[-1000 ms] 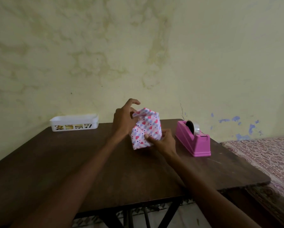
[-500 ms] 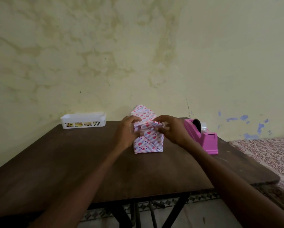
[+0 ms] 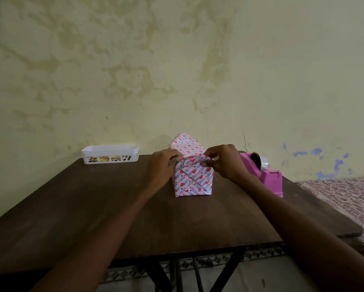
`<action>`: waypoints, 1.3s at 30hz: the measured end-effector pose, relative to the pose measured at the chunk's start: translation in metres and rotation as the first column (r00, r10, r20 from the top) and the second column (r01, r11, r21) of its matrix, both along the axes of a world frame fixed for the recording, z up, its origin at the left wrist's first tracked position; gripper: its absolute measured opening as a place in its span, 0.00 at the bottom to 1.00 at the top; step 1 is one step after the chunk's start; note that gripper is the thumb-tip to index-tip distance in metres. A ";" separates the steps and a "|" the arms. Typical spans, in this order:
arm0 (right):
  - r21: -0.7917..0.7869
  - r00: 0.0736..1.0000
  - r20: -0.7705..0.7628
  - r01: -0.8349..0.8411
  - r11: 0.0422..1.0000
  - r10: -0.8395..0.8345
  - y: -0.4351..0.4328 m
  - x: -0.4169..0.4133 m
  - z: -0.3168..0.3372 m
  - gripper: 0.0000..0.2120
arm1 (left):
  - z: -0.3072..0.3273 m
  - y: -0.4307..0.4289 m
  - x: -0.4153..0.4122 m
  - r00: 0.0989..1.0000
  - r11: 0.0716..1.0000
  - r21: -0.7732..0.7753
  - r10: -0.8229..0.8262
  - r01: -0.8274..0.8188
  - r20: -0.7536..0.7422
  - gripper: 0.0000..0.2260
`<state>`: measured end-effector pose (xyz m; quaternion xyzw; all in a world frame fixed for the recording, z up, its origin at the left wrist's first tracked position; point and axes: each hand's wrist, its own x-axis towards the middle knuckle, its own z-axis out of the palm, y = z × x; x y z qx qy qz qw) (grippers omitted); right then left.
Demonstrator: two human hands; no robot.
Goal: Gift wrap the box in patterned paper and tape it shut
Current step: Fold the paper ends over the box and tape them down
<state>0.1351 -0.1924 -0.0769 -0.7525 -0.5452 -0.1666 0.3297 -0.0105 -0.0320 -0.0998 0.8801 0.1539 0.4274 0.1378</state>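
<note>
heart-patterned wrapped box (image 3: 192, 178) lying on table (image 3: 92, 207).

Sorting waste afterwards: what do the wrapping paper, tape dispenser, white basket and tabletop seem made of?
The wrapping paper looks like thin printed paper, holding sharp creases. The tape dispenser looks like pink moulded plastic, smooth with a slight sheen. The white basket is likely plastic, with a slotted wall. The tabletop is dark wood or laminate, matt; I cannot tell which.
</note>
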 end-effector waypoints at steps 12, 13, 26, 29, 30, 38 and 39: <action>-0.022 0.999 -0.028 0.033 0.999 -0.034 0.004 0.005 0.005 0.10 | 0.025 -0.004 0.009 0.996 0.972 0.231 0.063 -0.049 -0.056 0.13; -0.028 0.999 -0.030 0.037 0.999 -0.038 0.005 0.006 0.006 0.10 | 0.027 -0.005 0.011 0.996 0.970 0.242 0.040 -0.021 -0.075 0.13; -0.056 0.995 -0.064 0.076 0.996 -0.079 0.010 0.005 0.011 0.14 | 0.050 -0.002 0.014 0.976 0.967 0.238 -0.043 0.094 -0.213 0.13; -0.063 0.996 -0.039 0.077 0.995 -0.079 0.010 0.004 0.012 0.13 | 0.063 -0.005 0.012 0.949 0.926 0.317 -0.108 0.204 -0.295 0.11; -0.064 0.996 -0.038 0.079 0.995 -0.081 0.011 0.004 0.012 0.13 | 0.067 -0.006 0.012 0.940 0.913 0.328 -0.134 0.240 -0.314 0.11; -0.081 0.995 -0.043 0.088 0.993 -0.091 0.012 0.005 0.011 0.17 | 0.079 -0.010 0.018 0.900 0.853 0.362 -0.241 0.375 -0.364 0.10; -0.087 0.995 -0.037 0.088 0.992 -0.092 0.012 0.004 0.012 0.18 | 0.079 -0.010 0.018 0.892 0.838 0.378 -0.249 0.394 -0.378 0.10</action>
